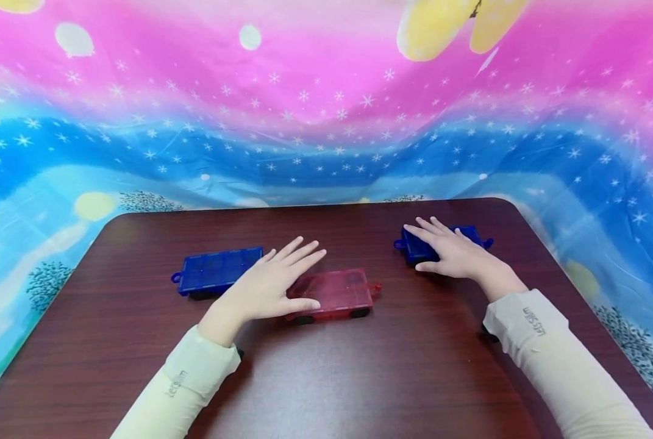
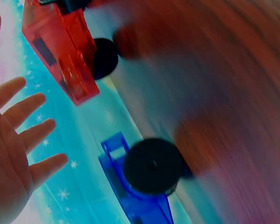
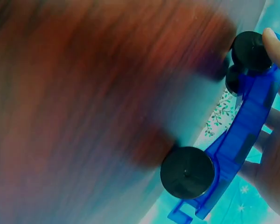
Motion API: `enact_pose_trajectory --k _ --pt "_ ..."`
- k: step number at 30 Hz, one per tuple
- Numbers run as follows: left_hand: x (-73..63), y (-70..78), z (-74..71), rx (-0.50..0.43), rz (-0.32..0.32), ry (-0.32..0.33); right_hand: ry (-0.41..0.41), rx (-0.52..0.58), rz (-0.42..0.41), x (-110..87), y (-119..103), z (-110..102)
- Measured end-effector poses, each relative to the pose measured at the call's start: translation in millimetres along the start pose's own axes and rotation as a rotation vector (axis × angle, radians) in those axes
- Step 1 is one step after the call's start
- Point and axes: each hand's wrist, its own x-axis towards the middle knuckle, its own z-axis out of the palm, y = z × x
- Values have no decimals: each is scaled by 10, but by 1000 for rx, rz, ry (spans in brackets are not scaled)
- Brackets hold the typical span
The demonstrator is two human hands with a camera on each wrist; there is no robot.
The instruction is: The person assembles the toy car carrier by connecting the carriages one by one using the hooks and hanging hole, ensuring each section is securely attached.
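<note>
Two flat blue translucent toy cars and a red one stand on black wheels. My left hand (image 1: pixel 268 283), fingers straight and spread, hovers over the gap between the left blue car (image 1: pixel 211 270) and the red car (image 1: pixel 339 289). Its thumb overlaps the red car's top in the head view; the left wrist view shows the palm apart from both cars. On the right, my right hand (image 1: pixel 458 253) lies over the other blue car (image 1: pixel 471 233), hiding its middle. Those fingers are extended across its top, and the thumb (image 3: pixel 276 49) is right by a wheel.
Everything stands on a dark reddish-brown table (image 1: pixel 370 372) with rounded far corners. A pink and blue snowflake-patterned cloth (image 1: pixel 315 122) hangs behind it and along both sides. Small hitch loops stick out from the cars' ends.
</note>
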Motion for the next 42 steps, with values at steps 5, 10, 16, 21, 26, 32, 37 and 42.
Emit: enact_pose_trajectory --k 5,10,16,21,26,32,37,42 --pt "46 60 29 -34 34 -42 -8 2 6 29 -12 2" --pt "85 106 60 -46 41 -86 -7 -2 4 56 -15 -3" --pt "130 131 88 -57 19 -145 3 -30 -9 79 -13 2" --pt "155 124 80 -86 -4 -190 25 -26 -16 102 -14 17" --pt "190 108 83 -108 -10 -221 28 -24 -9 105 -6 25" --pt "224 110 65 -133 -4 -234 18 -29 -9 101 15 14" --pt "238 121 60 -152 2 -233 19 -30 -20 114 21 1" --pt "248 120 85 -149 -3 -238 21 -39 -33 103 26 7"
